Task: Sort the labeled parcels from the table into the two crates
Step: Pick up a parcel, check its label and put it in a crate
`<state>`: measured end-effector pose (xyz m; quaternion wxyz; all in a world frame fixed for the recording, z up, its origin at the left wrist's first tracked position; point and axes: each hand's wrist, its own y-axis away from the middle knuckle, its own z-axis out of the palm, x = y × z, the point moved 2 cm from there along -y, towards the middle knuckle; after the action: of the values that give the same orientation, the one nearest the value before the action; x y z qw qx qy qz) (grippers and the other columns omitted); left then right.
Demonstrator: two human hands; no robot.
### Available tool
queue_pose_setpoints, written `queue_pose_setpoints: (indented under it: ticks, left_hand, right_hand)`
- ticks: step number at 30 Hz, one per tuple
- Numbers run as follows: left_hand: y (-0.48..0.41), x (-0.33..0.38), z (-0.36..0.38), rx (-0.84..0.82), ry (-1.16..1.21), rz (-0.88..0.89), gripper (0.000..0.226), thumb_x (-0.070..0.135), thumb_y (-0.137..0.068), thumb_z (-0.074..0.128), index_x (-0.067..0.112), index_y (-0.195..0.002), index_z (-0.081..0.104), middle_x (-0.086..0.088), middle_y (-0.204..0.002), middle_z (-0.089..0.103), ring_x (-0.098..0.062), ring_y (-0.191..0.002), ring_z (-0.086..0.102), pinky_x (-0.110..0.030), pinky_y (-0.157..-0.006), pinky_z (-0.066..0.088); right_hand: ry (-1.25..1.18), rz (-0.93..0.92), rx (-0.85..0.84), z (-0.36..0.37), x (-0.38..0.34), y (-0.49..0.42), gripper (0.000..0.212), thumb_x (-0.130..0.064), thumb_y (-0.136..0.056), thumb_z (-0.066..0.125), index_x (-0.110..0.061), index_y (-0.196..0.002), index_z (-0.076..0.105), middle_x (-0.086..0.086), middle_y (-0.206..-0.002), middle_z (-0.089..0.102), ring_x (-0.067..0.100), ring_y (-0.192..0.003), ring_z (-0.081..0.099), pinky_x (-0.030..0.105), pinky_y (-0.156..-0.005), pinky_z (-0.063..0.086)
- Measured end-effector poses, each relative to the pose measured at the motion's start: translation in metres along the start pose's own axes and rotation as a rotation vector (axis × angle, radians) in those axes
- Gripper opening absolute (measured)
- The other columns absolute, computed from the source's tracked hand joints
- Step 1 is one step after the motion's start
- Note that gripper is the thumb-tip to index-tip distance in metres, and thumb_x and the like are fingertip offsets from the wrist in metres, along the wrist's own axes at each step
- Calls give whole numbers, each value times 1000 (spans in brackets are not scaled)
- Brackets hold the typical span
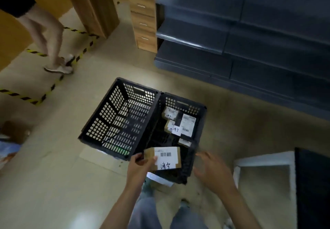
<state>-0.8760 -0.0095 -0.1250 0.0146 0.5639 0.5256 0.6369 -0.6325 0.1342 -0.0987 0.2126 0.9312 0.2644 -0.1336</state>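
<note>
Two black perforated crates stand side by side on the floor. The left crate (100, 119) holds nothing I can see. The right crate (200, 110) holds several small parcels (186, 124) with white labels. My left hand (141, 166) grips a small cardboard parcel (165, 158) with a barcode label and handwritten characters, held over the near end of the right crate. My right hand (210, 171) hovers beside the crate's near right corner, fingers spread and holding nothing.
A dark metal shelf unit (250, 32) stands at the right and a wooden desk with drawers (142, 14) behind. Another person's legs (51, 37) are at the far left by yellow-black floor tape (35, 101). A white-edged table corner (264, 159) is at my right.
</note>
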Motion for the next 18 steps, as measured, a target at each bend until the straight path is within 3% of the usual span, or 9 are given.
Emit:
queue_pose_setpoints:
  ticks: [5, 8, 13, 15, 18]
  left_hand:
    - [-98, -3, 33, -144, -185, -74, 82, 47, -72, 95, 24, -137, 51, -1, -123, 69, -19, -108, 68, -44, -100, 56]
    - [-153, -22, 50, -156, -251, -100, 90, 56, -66, 95, 25, -138, 51, -2, -124, 71, -20, -107, 69, -47, -101, 55]
    - [-256, -86, 71, -106, -258, -180, 116, 83, -36, 88, 33, -133, 49, 1, -117, 73, -22, -105, 71, -50, -97, 59]
    - [-287, -107, 81, -83, -254, -205, 117, 83, -36, 89, 33, -135, 49, 0, -119, 72, -23, -106, 71, -50, -97, 59]
    - [-327, -132, 99, -106, -210, -217, 101, 62, -57, 95, 27, -139, 49, -7, -124, 71, -25, -107, 70, -50, -100, 57]
  right_hand:
    - [-33, 111, 57, 18, 4, -30, 54, -58, -89, 49, -27, -131, 65, -7, -120, 64, 18, -106, 64, 36, -84, 55]
    - [-45, 164, 76, 41, 7, -47, 45, -49, -90, 63, -26, -128, 66, -6, -122, 65, 19, -107, 63, 36, -83, 56]
    - [-49, 145, 74, 99, 20, -84, 41, -48, -89, 60, -29, -125, 66, -8, -121, 65, 17, -108, 63, 34, -81, 58]
    - [-79, 163, 92, 120, 34, -97, 39, -40, -89, 69, -26, -125, 67, -6, -122, 66, 19, -109, 64, 37, -82, 59]
    - [-127, 164, 122, 142, 57, -114, 39, -29, -88, 77, -25, -124, 66, -4, -124, 66, 20, -110, 63, 42, -86, 59]
